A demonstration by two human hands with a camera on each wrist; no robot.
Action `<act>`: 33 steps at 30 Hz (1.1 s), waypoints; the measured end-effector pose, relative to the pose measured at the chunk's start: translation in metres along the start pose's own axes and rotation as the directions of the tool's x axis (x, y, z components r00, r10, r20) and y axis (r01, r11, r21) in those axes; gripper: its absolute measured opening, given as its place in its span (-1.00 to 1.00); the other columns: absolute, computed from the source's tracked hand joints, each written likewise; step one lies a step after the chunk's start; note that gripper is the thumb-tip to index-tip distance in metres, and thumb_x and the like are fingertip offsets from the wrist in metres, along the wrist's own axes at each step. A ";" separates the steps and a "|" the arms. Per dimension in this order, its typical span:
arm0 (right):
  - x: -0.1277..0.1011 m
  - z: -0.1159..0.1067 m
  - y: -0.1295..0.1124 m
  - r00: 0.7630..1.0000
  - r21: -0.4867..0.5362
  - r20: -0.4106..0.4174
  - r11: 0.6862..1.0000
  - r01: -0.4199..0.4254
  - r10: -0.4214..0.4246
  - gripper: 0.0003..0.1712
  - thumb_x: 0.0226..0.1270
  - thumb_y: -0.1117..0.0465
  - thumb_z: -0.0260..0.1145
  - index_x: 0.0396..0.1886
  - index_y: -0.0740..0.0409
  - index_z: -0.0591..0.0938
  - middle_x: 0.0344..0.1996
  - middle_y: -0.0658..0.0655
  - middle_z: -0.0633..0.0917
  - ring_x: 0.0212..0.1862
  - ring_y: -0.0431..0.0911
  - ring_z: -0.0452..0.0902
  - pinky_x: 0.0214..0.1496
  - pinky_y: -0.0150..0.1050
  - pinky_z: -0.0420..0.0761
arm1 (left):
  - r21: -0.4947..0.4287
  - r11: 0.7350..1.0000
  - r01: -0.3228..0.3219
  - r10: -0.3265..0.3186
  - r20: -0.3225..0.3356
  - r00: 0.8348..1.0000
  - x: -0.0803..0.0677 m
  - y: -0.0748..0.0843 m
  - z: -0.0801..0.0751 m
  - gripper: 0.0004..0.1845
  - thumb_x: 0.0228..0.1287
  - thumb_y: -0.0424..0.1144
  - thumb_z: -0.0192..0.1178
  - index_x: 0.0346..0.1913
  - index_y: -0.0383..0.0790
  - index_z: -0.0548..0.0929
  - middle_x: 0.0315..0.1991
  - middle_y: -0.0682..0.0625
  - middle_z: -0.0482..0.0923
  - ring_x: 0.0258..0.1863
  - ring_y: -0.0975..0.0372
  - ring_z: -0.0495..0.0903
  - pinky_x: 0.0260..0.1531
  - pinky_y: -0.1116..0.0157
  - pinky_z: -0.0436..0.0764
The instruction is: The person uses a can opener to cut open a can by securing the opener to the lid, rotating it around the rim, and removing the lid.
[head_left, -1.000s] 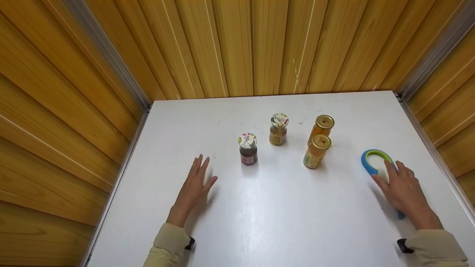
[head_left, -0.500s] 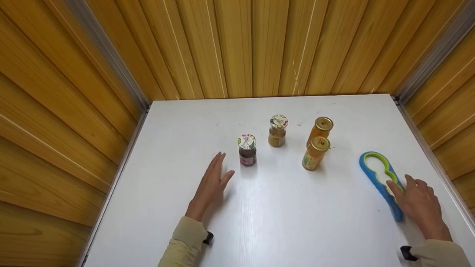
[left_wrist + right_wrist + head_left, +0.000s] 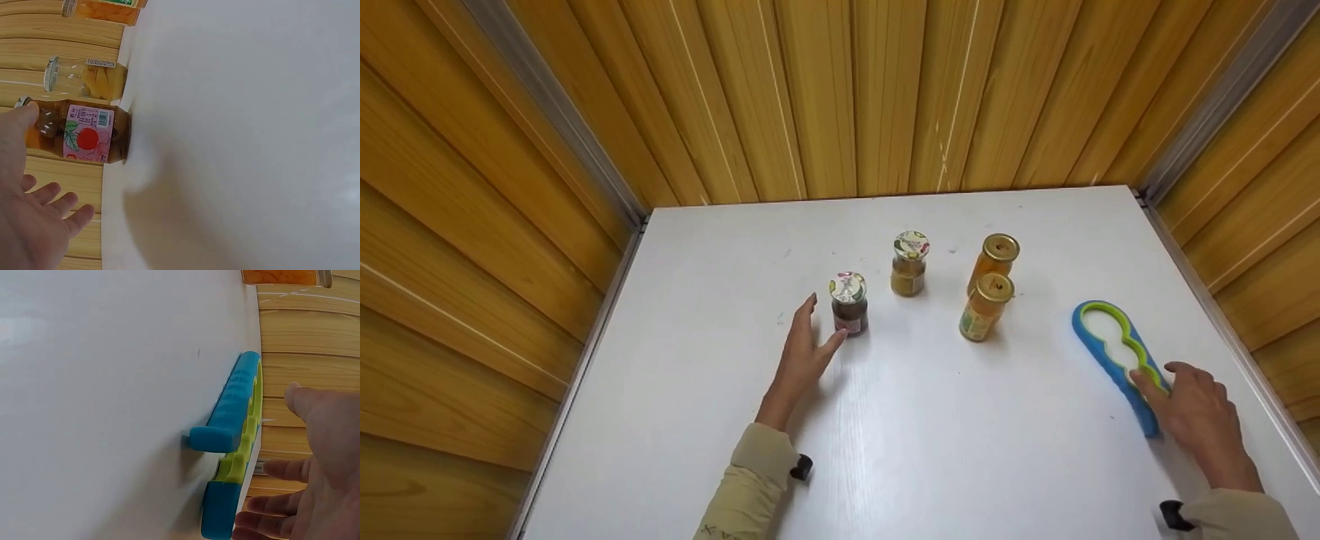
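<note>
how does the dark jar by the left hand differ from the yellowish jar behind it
The dark jar holds dark reddish-brown contents and wears a pink label; the yellowish jar holds pale mustard-coloured contents. The dark jar stands nearer the person with the left hand at its side; the yellowish jar stands farther back, with no hand near it. Both are small, upright, lidded glass jars on the white table.

We count four jars on the surface: one dark jar, one mustard-brown jar and two orange jars. We count one opener. We count two hands: left, right.
</note>
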State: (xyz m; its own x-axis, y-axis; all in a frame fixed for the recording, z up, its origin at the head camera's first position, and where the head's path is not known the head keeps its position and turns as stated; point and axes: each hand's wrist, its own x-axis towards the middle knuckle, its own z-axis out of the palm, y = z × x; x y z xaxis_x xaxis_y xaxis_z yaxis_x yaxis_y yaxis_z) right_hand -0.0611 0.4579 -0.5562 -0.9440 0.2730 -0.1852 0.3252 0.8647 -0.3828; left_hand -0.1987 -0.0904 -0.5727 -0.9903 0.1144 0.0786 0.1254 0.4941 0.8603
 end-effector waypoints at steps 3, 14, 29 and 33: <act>-0.001 0.004 -0.004 1.000 0.007 -0.020 1.000 0.000 0.000 0.09 0.51 -0.42 0.03 0.27 0.67 0.28 0.01 0.70 0.39 0.03 0.58 0.29 -0.13 0.47 0.30 | -0.052 0.998 0.019 -0.020 -0.017 1.000 0.009 0.000 0.006 -0.06 0.41 -0.01 0.35 0.62 -0.28 0.07 0.57 -0.23 0.16 0.57 -0.07 0.13 0.52 -0.06 0.12; -0.003 0.018 -0.011 0.997 0.006 -0.024 0.997 -0.074 0.074 0.21 0.29 -0.49 0.26 0.15 0.70 0.33 -0.24 0.53 0.48 -0.14 0.41 0.39 -0.19 0.38 0.29 | -0.231 0.972 0.047 -0.069 -0.085 0.994 0.025 -0.001 0.029 -0.08 0.29 -0.23 0.44 0.58 -0.35 0.16 0.53 -0.31 0.21 0.53 -0.11 0.19 0.49 -0.02 0.22; -0.011 0.029 -0.009 0.997 0.011 -0.080 1.000 0.020 -0.019 -0.24 0.38 -0.11 0.41 0.10 0.55 0.47 -0.07 0.66 0.39 -0.04 0.49 0.27 -0.14 0.38 0.33 | -0.278 0.960 0.037 -0.081 -0.146 0.986 0.036 0.011 0.055 -0.15 0.30 -0.22 0.43 0.53 -0.35 0.22 0.45 -0.25 0.34 0.49 -0.04 0.29 0.48 0.03 0.25; -0.012 0.031 -0.008 0.995 0.024 -0.092 0.999 0.048 -0.045 -0.31 0.40 -0.06 0.41 0.07 0.54 0.52 -0.08 0.66 0.38 -0.04 0.49 0.29 -0.18 0.32 0.38 | -0.289 0.956 0.049 -0.093 -0.139 0.986 0.038 0.013 0.058 -0.22 0.34 -0.20 0.41 0.50 -0.28 0.26 0.42 -0.19 0.38 0.46 0.01 0.32 0.44 0.03 0.31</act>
State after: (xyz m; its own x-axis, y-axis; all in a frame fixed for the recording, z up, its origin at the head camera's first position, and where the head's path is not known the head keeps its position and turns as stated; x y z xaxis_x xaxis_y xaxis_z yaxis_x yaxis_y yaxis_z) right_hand -0.0505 0.4347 -0.5789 -0.9589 0.2713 -0.0835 0.2811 0.8664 -0.4127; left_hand -0.2317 -0.0297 -0.5880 -0.9963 -0.0530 0.0681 0.0542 0.2294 0.9718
